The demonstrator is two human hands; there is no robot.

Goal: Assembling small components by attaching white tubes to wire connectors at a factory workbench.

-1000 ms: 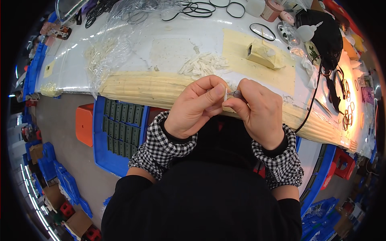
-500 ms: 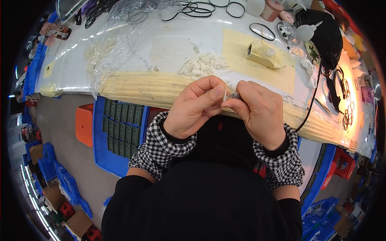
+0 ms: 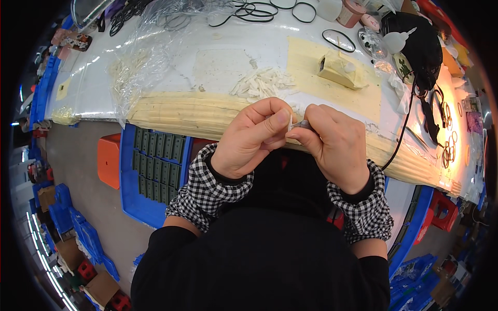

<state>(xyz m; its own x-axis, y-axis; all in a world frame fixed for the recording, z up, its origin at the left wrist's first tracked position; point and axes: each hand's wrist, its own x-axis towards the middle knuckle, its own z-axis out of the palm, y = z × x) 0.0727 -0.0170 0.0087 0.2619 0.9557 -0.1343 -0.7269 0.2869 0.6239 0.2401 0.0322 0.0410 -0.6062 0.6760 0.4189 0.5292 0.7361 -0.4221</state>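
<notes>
White and very small, the part (image 3: 290, 122) pinched between my two hands is mostly hidden by fingertips; beside it, toward 3 o'clock, a short grey piece (image 3: 303, 125) shows just as barely; I cannot tell what either is, nor whether they are joined. Left hand (image 3: 249, 140) closed, thumb and forefinger pinching the white part from 9 o'clock; right hand (image 3: 334, 145) closed, fingertips clamped on the grey piece from 3 o'clock; both hands meet at frame centre, right over the near edge of the bench (image 3: 171, 67).

Hidden or cut off: my lap and lower body fill 6 o'clock in black cloth; checked cuffs, two, cover both wrists; the bench's far edge is cropped at 12 o'clock; items at 2 o'clock are washed out by lamp glare.

Counts: one loose heap of small white parts (image 3: 262, 84) on the bench, at 12 o'clock from the hands, near but apart, too many and too small to count; one beige block (image 3: 337, 70) on a yellowish mat (image 3: 311, 57) at 1 o'clock; black rubber rings (image 3: 270, 8) along the top edge, at least five, some overlapping.

Containers: one clear plastic bag (image 3: 140, 67) at 10 o'clock, holding pale small parts, crumpled; one blue tray (image 3: 155, 171) below the bench at 8 o'clock, holding dark green rectangular pieces in rows; one orange stool or bin (image 3: 109, 160) just beside it at 9 o'clock, contents not visible.
</notes>
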